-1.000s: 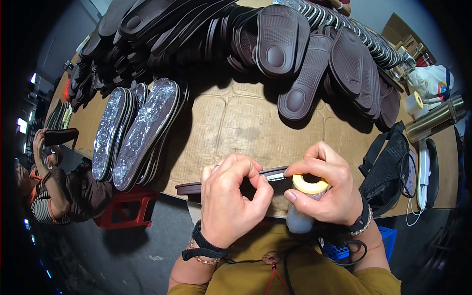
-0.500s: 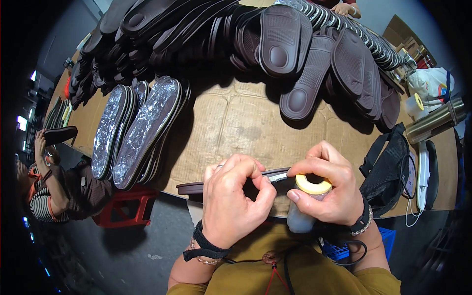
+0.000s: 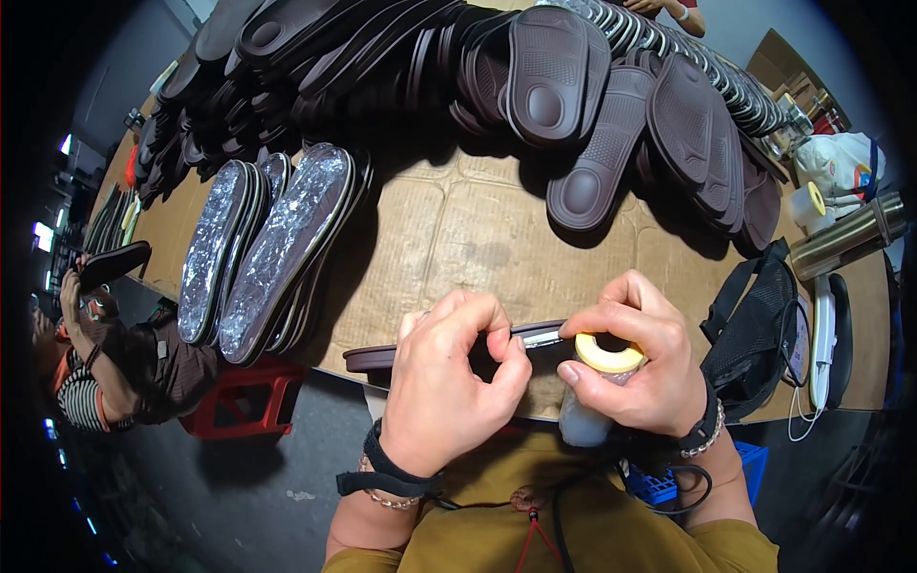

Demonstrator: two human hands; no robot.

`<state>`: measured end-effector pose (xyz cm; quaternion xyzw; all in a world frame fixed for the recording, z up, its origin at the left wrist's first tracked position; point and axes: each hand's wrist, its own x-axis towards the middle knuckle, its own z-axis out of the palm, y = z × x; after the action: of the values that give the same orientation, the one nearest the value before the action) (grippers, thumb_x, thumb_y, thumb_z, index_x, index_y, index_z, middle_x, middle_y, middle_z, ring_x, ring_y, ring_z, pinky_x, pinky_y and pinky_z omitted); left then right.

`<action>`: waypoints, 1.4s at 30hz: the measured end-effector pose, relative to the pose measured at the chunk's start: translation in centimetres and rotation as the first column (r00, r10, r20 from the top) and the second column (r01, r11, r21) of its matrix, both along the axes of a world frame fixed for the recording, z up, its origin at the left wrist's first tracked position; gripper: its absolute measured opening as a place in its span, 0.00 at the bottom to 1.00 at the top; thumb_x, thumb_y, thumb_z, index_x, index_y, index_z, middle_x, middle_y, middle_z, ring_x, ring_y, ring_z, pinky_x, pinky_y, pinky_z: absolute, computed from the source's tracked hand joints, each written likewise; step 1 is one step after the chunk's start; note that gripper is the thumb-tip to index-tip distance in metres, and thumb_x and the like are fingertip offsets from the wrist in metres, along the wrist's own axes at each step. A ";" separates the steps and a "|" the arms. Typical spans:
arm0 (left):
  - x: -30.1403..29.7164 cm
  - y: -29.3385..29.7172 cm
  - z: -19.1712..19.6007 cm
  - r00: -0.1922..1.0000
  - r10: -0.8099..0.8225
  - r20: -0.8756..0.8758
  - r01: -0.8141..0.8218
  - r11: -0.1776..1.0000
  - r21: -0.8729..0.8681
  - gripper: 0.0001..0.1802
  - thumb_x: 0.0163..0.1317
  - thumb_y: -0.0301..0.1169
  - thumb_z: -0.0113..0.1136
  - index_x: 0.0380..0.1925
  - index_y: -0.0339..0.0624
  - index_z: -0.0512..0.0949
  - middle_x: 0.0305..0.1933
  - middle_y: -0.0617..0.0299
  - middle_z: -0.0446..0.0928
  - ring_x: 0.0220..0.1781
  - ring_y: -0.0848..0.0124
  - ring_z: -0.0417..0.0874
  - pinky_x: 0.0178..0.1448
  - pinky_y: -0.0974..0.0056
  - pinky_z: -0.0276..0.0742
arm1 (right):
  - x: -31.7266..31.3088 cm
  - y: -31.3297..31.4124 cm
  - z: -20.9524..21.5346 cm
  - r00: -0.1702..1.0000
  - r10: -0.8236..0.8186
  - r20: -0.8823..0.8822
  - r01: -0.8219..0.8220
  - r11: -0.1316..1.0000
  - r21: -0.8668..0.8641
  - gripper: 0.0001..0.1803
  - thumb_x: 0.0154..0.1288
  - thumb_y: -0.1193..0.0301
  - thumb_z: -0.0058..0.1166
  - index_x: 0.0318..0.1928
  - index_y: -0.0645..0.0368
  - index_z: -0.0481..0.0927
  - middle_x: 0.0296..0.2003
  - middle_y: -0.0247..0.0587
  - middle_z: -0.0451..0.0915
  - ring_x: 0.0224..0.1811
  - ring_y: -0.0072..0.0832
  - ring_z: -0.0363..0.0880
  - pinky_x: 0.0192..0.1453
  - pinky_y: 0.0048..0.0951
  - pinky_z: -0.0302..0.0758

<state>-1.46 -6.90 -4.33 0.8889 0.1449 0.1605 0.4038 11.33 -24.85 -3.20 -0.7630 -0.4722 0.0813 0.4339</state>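
Observation:
My left hand [image 3: 449, 382] pinches a dark brown shoe sole [image 3: 368, 358] held edge-on at the near edge of the cardboard-covered table [image 3: 478, 239]. A shiny silver strip [image 3: 541, 337] runs along the sole's rim between my two hands. My right hand [image 3: 640, 368] holds a cream-coloured roll of tape [image 3: 608, 353] against the sole's right end. A pale bottle-like object [image 3: 578, 425] shows under that hand.
Several silver-coated soles [image 3: 277, 253] lean in a row at left. Heaps of dark brown soles [image 3: 535, 76] fill the table's far side. A black bag [image 3: 759, 320], a steel flask [image 3: 845, 239] and another tape roll [image 3: 810, 202] lie right. A seated person [image 3: 115, 353] and red stool [image 3: 244, 406] are left.
My left fingers have shifted slightly along the sole's edge toward the tape roll. The right hand stays almost where it was.

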 end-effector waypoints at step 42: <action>-2.8 -0.4 -3.0 0.941 -0.095 0.323 -0.032 0.929 0.368 0.23 0.54 0.21 0.67 0.47 0.62 0.92 0.50 0.66 0.86 0.51 0.66 0.86 0.61 0.58 0.70 | -2.3 -3.1 -1.4 0.963 -0.260 -0.076 0.267 0.959 0.091 0.13 0.58 0.72 0.73 0.41 0.62 0.83 0.38 0.45 0.76 0.38 0.37 0.81 0.43 0.34 0.78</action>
<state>-4.22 -7.34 -7.29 0.9105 0.0268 0.3273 0.2512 8.98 -27.92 -4.60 -0.7934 -0.3559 0.0231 0.4932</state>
